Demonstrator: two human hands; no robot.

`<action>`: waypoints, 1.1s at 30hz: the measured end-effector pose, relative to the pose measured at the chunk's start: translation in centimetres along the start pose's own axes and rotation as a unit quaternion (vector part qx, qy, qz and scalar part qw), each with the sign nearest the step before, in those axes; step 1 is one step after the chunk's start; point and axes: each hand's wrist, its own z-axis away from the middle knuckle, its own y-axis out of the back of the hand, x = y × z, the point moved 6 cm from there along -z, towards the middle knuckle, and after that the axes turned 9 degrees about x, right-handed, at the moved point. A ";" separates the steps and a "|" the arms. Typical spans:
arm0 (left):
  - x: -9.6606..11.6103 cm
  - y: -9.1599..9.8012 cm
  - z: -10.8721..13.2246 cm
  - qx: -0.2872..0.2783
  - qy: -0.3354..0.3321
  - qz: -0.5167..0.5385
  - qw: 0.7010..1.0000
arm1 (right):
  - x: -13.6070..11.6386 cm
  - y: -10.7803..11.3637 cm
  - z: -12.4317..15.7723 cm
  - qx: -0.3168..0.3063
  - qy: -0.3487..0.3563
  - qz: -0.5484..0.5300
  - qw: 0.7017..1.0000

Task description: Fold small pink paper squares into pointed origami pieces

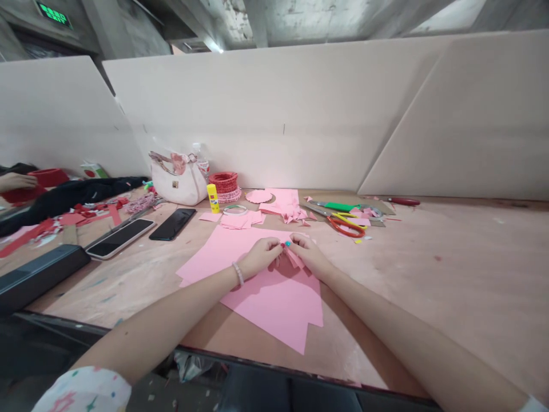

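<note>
Pink paper holds the centre of the plywood table (429, 274) as I look down through the head camera. My left hand (259, 257) and right hand (311, 254) meet fingertip to fingertip, both pinched closed on a small folded pink piece (294, 258). The piece sits over the far part of the large pink sheets (274, 297), which lie flat near the table's front edge. Beyond the hands lie a stack of pink squares (240, 220) and, to the right, red-and-yellow scissors (347, 224). To the left rest two phones (121, 237), a yellow glue stick (213, 198) and a white handbag (178, 182).
</note>
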 end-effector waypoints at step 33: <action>0.1 0.4 0.4 -0.020 0.013 0.025 0.999 | -0.3 0.0 0.3 -0.009 -0.002 -0.003 1.000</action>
